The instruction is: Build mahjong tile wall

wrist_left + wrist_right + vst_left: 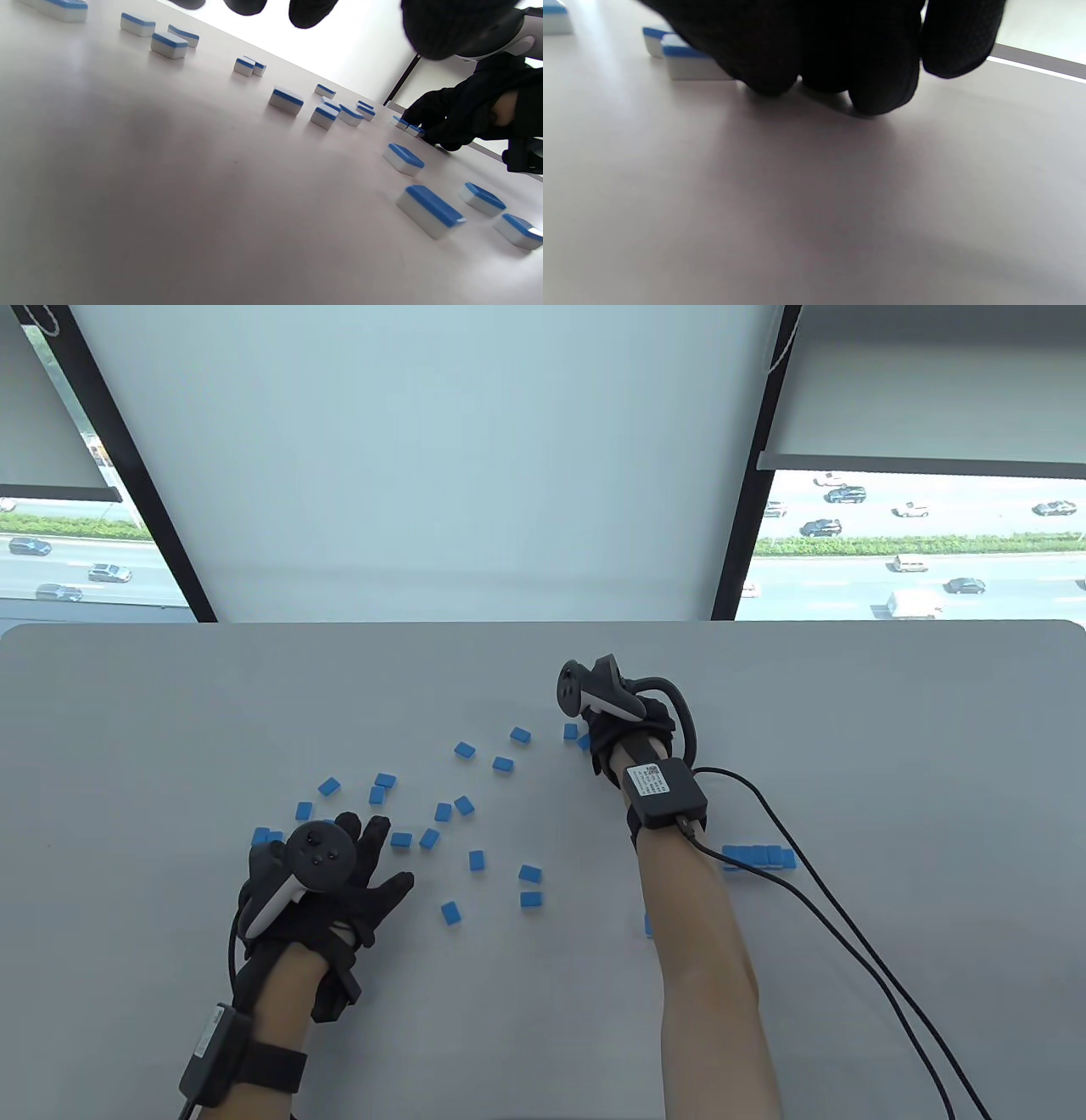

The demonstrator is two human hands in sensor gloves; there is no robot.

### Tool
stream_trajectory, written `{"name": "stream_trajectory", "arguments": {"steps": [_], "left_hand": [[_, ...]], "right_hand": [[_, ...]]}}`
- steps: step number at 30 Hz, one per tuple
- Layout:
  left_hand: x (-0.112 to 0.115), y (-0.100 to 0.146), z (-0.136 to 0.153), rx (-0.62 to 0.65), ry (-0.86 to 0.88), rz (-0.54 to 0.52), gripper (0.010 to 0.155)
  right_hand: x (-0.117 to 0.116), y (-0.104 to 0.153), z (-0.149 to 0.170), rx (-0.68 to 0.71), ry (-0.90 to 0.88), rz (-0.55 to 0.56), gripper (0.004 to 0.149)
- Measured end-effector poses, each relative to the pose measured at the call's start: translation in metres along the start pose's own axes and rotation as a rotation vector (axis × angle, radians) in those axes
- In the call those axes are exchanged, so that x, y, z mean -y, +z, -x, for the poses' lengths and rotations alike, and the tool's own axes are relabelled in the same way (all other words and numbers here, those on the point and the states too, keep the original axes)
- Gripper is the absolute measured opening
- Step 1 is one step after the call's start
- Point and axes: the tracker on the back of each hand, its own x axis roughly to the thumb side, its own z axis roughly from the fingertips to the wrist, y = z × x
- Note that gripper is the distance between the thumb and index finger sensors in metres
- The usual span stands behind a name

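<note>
Now the right hand (624, 721) is reaching out to the far edge of the scattered tiles (475, 823), fingers curled down over a pair of tiles (577, 735) lying side by side; its grip looks narrow, fingertips (878, 99) pressed to the worktop (891, 746), though whether a tile is actually pinched yet I cannot tell. The left hand (327, 878) hovers on the near-left side of the scatter, fingers spread wide, holding nothing. The started row (758, 856), a few tiles butted end to end, sits to the right of the right forearm.

Risks from here: the cable (814, 891) trailing from the right wrist drapes right against that row, so a quick pull back could drag it across and knock the line crooked. Gloved fingers on smooth little blocks may also slip, and grabbing two at once invites one skidding off or flipping face up.

The surface is a pale grey, smooth, faintly glossy top. Beyond it stand tall windows with blinds (424, 458) partly drawn, and a road with cars (916, 560) far below.
</note>
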Motion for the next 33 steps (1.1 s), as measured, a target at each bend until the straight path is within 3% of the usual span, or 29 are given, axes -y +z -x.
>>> {"name": "stream_trajectory", "arguments": {"steps": [11, 17, 23, 26, 33], "left_hand": [[0.0, -0.001, 0.0, -0.001, -0.003, 0.001, 0.083], [-0.001, 0.001, 0.0, 0.004, -0.002, -0.002, 0.083], [-0.003, 0.003, -0.002, 0.015, 0.0, -0.015, 0.083], [-0.005, 0.005, -0.004, 0.025, -0.003, -0.022, 0.083], [-0.006, 0.006, -0.005, 0.033, -0.004, -0.034, 0.083]], "right_hand": [[0.0, 0.002, -0.007, -0.043, 0.007, -0.01, 0.06], [0.006, 0.013, -0.001, 0.013, 0.055, 0.057, 0.059], [0.045, 0.054, 0.033, 0.061, 0.053, 0.147, 0.058], [0.06, 0.086, 0.056, 0.095, 0.067, 0.213, 0.058], [0.061, 0.145, 0.109, 0.091, 0.137, 0.27, 0.058]]}}
